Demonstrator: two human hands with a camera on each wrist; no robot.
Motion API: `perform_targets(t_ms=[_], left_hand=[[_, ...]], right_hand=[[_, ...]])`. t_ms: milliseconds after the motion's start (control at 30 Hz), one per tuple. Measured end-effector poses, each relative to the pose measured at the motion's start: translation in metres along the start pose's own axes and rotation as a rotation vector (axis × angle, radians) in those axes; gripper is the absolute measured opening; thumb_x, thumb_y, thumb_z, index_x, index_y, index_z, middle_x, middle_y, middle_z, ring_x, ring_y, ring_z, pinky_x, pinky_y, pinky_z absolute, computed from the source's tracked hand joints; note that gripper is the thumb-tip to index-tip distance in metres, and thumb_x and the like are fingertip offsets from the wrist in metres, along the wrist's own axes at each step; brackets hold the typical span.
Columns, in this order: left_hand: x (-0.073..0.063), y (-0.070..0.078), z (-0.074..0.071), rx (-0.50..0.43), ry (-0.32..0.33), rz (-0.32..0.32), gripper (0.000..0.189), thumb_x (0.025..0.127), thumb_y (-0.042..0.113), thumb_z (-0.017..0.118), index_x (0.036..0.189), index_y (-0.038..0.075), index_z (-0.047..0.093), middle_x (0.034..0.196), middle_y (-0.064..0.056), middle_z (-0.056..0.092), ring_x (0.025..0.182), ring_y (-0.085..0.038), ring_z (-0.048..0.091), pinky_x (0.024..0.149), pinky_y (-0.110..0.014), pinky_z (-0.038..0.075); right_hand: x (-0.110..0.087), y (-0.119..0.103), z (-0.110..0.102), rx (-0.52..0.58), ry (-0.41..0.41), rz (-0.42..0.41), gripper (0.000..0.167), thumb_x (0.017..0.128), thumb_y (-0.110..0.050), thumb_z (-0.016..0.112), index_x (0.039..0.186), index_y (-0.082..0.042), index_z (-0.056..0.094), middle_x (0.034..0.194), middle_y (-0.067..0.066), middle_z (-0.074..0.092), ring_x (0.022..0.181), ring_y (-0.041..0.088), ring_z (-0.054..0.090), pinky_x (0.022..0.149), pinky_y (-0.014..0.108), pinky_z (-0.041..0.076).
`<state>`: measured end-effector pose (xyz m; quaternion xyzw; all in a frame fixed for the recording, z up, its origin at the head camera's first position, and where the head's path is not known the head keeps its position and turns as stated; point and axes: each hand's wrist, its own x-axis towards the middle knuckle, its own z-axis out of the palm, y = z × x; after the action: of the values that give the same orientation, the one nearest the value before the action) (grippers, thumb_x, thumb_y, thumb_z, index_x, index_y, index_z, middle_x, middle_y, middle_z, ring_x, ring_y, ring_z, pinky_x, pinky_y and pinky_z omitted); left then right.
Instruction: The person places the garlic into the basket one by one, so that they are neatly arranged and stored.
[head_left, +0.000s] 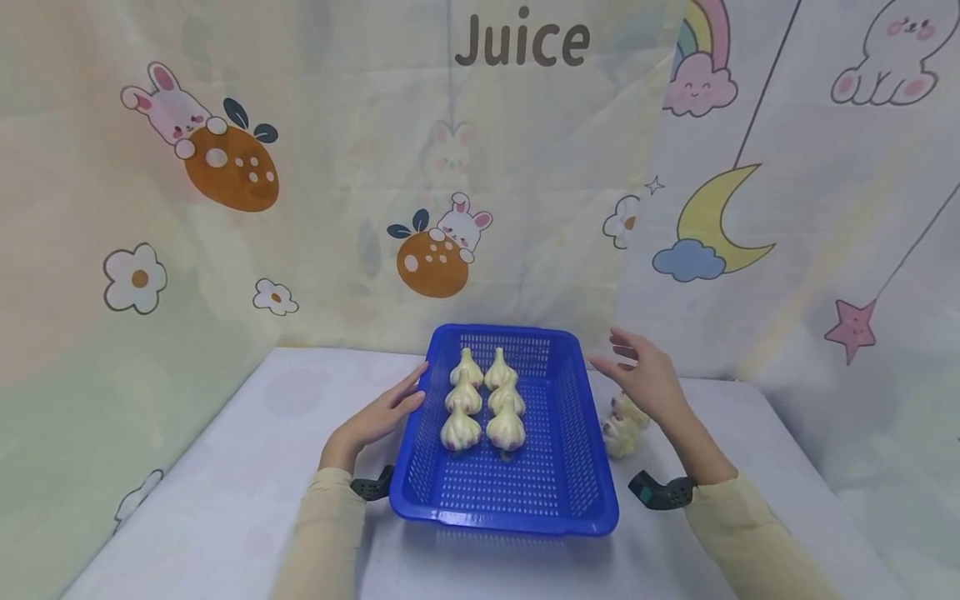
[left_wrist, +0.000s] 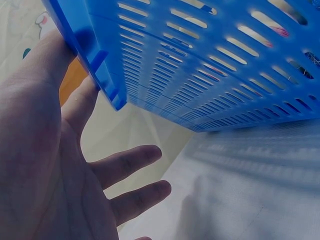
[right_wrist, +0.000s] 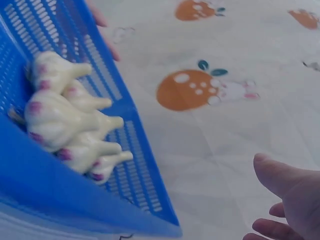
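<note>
A blue plastic basket [head_left: 551, 475] with slotted sides holds several garlic bulbs [head_left: 506, 429], lined up in two columns toward its left and far part, stems pointing away. My left hand [head_left: 378, 417] touches the basket's left rim with its fingers stretched out; in the left wrist view, two digits meet the rim and the others spread beneath it. To the right of the basket, my right hand [head_left: 648, 379] hovers with loosely bent fingers and nothing in its grasp. Below that hand, more garlic bulbs [head_left: 621, 437] lie on the table against the basket's right side, partly hidden by the hand and wrist.
The table [head_left: 300, 475] has a white cover. Behind it hangs a cartoon-printed curtain [head_left: 337, 167], close to the basket's far edge. Each wrist carries a dark strap-on device [head_left: 660, 492], the left one beside the basket's wall.
</note>
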<state>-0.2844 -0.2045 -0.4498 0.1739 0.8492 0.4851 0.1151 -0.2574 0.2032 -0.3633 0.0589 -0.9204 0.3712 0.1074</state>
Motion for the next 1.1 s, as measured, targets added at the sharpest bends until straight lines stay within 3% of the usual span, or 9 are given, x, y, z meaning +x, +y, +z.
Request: perform_targets(t_ms=[267,633,833,1100], left_hand=[[0.000,-0.004,0.001,0.028,0.008,-0.021,0.057,0.099,0.049,0.040,0.149,0.045,0.014,0.160,-0.002,0.017,0.145,-0.033,0.022,0.113,-0.062,0.019],[0.001,-0.005,0.001,0.026,0.015,-0.033,0.058,0.097,0.052,0.041,0.148,0.047,0.016,0.159,0.001,0.019,0.145,-0.031,0.023,0.113,-0.062,0.017],[0.002,-0.005,0.001,0.029,0.013,-0.029,0.058,0.097,0.053,0.041,0.148,0.048,0.015,0.159,0.002,0.019,0.145,-0.030,0.022,0.113,-0.063,0.017],[0.002,-0.005,0.000,0.033,0.012,-0.030,0.057,0.097,0.053,0.041,0.147,0.049,0.015,0.159,0.000,0.021,0.145,-0.031,0.024,0.113,-0.062,0.019]], right_hand=[[-0.005,0.034,-0.008,0.038,0.042,0.120,0.083,0.088,-0.056,0.057,0.148,-0.005,0.030,0.144,0.026,0.041,0.130,0.046,0.042,0.097,0.056,0.044],[-0.007,0.070,0.001,-0.003,0.141,0.307,0.085,0.087,-0.061,0.053,0.147,-0.004,0.032,0.145,0.028,0.038,0.132,0.045,0.039,0.100,0.057,0.041],[-0.005,0.082,0.008,-0.040,0.176,0.354,0.086,0.087,-0.058,0.055,0.146,-0.001,0.031,0.144,0.030,0.038,0.129,0.046,0.042,0.099,0.057,0.042],[0.000,0.093,0.017,-0.058,0.156,0.387,0.090,0.085,-0.055,0.060,0.146,0.002,0.028,0.141,0.033,0.038,0.125,0.047,0.044,0.097,0.057,0.043]])
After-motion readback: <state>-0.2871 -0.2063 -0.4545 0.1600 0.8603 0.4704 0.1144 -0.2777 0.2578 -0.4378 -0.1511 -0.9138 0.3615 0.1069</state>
